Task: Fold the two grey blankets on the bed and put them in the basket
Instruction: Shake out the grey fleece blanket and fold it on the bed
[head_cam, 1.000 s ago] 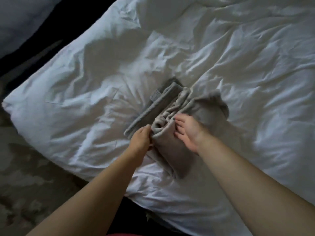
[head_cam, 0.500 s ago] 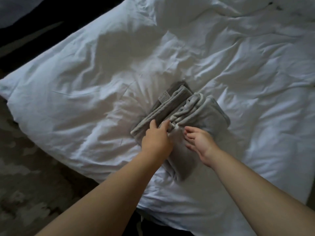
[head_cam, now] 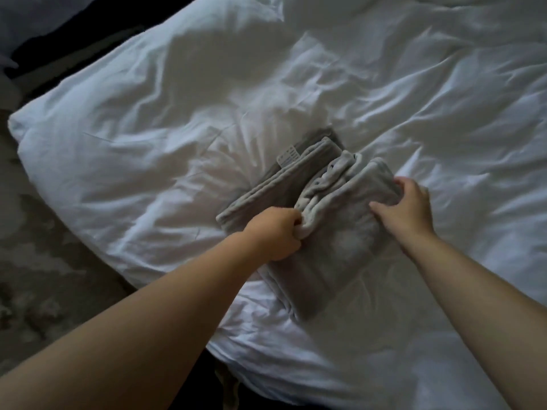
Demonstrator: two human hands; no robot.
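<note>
Clutching the folded blanket (head_cam: pixel 340 241), the left hand (head_cam: pixel 275 235) curls.

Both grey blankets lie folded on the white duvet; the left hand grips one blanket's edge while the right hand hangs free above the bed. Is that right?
Not quite. In the head view the right hand does not hang free: it holds the far side of the same blanket that the left hand grips. The rest stands: both blankets lie folded on the white duvet.
</note>
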